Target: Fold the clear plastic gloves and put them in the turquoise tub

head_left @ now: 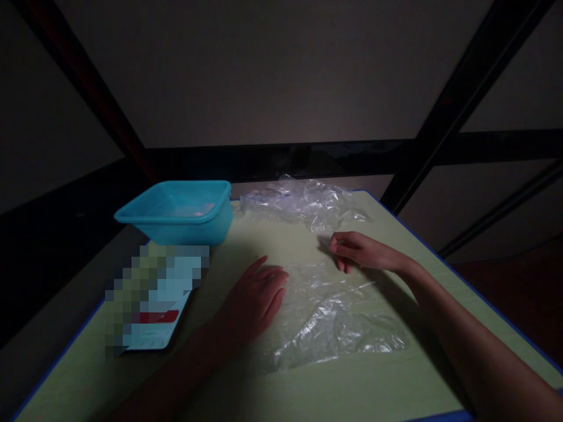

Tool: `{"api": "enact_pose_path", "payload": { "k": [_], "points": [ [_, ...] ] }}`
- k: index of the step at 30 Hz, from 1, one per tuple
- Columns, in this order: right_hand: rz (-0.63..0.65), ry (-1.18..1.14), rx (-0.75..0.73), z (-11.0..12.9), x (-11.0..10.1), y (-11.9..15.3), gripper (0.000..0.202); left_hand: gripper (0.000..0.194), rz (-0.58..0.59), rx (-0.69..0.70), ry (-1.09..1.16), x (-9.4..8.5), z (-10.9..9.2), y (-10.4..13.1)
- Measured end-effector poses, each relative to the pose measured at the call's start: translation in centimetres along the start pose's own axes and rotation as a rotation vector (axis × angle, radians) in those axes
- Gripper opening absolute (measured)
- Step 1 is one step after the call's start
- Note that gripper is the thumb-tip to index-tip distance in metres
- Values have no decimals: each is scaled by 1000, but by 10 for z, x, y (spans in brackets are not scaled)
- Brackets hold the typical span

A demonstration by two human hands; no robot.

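Note:
My left hand [259,296] rests on the table at the left edge of a clear plastic bag [338,322] spread out in front of me. Its thumb and fingertips are closed together at the bag's upper left corner, while one finger sticks out. Just above the table, beyond the bag's upper right part, hovers my right hand [358,251]. Those fingers are loosely bent and partly apart, and I see nothing in them. Close behind it lies a heap of crumpled clear plastic bags [303,202].
A blue plastic basin [176,220] stands at the far left of the table, with something pale inside. Nearer lies a phone [152,334] with a lit screen, partly blurred out. The pale table [440,328] has blue edges. Behind it is a wall with dark beams [444,99].

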State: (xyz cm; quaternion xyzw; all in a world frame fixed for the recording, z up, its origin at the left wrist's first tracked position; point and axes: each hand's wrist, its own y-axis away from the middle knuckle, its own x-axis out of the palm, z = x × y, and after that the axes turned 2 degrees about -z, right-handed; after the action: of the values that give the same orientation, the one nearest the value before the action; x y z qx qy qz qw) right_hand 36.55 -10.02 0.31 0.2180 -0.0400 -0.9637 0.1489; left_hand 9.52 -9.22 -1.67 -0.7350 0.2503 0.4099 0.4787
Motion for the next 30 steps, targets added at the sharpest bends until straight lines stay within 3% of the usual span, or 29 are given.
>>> {"api": "enact_pose_path", "payload": {
  "k": [8, 13, 20, 25, 30],
  "points": [
    [-92, 161, -189, 3, 8, -4, 17, 22, -72, 94, 28, -5, -9, 0],
    [-171, 298, -221, 6, 15, -5, 16, 21, -87, 143, 33, -2, -15, 4],
    [-180, 442, -295, 11, 26, -6, 15, 19, -92, 199, 93, 4, -27, 11],
    [-154, 474, -372, 14, 37, -9, 18, 18, -38, 208, 159, 4, -36, 14],
    [-85, 508, -480, 17, 54, -11, 22, 21, 89, 209, 225, 4, -46, 16]
  ]
}}
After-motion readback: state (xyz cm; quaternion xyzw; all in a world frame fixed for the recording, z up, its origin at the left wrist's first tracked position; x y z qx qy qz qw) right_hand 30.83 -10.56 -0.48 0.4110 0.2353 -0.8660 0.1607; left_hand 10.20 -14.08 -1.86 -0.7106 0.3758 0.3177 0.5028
